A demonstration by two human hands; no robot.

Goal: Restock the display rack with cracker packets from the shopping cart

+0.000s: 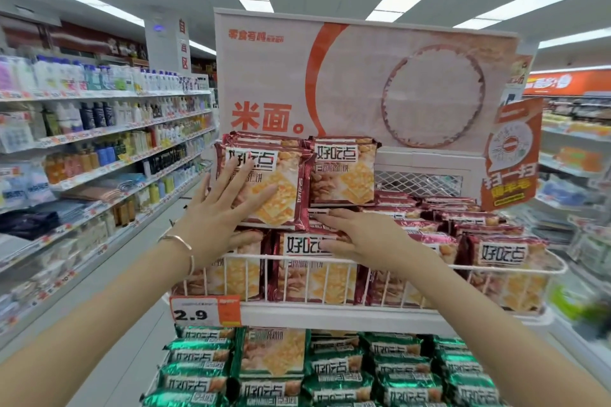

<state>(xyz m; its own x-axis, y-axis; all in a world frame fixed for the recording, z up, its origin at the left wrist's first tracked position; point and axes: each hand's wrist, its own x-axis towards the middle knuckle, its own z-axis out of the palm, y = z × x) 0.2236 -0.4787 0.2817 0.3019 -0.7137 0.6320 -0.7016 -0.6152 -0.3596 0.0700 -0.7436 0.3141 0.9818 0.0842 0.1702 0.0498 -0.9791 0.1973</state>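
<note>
Green foil cracker packets [334, 370] fill the lower tier, below the white wire display rack [363, 261]. Right hand [360, 239] lies flat, fingers released, on red packets [310, 277] — left hand [220, 208], spread open, presses an upright red cracker packet [281, 188] in the top basket.

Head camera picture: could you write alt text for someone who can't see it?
Two bare hands, left hand and right hand, press flat on red cracker packets stacked in a white wire display rack; green packets fill the shelf below.
</note>
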